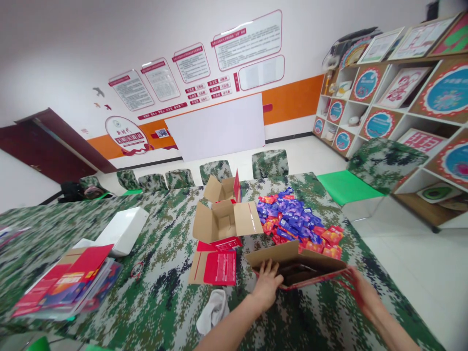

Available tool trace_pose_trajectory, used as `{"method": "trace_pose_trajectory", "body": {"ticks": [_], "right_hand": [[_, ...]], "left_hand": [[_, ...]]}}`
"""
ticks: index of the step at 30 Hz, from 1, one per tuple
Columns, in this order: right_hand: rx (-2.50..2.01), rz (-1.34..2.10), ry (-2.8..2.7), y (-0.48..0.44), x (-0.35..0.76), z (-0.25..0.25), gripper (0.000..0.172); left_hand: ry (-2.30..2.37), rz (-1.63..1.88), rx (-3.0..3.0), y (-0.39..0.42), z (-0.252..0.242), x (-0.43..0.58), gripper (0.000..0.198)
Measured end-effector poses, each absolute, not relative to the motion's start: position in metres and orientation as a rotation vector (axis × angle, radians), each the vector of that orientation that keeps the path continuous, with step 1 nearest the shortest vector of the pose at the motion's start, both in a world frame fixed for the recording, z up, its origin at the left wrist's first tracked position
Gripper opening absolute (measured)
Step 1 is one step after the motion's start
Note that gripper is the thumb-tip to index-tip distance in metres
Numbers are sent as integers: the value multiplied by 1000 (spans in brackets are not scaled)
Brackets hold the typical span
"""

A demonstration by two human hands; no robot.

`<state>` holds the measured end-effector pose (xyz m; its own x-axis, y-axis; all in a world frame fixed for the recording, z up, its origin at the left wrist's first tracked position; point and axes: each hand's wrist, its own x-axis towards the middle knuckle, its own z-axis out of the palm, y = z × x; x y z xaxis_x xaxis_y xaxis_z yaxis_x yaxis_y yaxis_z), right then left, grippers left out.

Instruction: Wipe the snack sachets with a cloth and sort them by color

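Note:
A cardboard box [298, 253] with its flaps up is tilted on the near part of the table, its inside dark. My left hand [268, 285] grips the box's left end, fingers bent over the inner side of the flap. At the opposite end, my right hand [361, 291] holds the right edge, slightly blurred, with its fingertips partly hidden. Just beyond the box lies a pile of small blue and red-orange packets [294, 217]. To its left stands an open cardboard box [223, 226], and a flattened red-and-brown carton [219, 267] lies nearer to me.
Another open box [221, 189] stands farther back. A grey-white cloth [214, 312] lies left of my left forearm. On the left are a white box [122, 231] and stacked red folders [69, 278]. Camouflage-covered chairs [269, 163] line the far side; a shelf unit [383, 97] stands right.

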<state>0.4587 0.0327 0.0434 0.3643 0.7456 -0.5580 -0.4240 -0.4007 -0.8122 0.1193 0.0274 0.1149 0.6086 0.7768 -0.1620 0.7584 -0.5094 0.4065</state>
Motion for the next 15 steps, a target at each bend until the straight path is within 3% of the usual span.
{"method": "trace_pose_trajectory", "body": {"ticks": [6,12,15], "right_hand": [[-1419,1430,-204,25,458,42,26],[-1498,1719,-288,4,462,65,16],[-1601,1794,-417,1,458,83,20]], "left_hand": [[1056,16,2505,31,122,117,27],[801,-9,2607,47,127,109,30],[831,34,2571,48,127,108,25]]}}
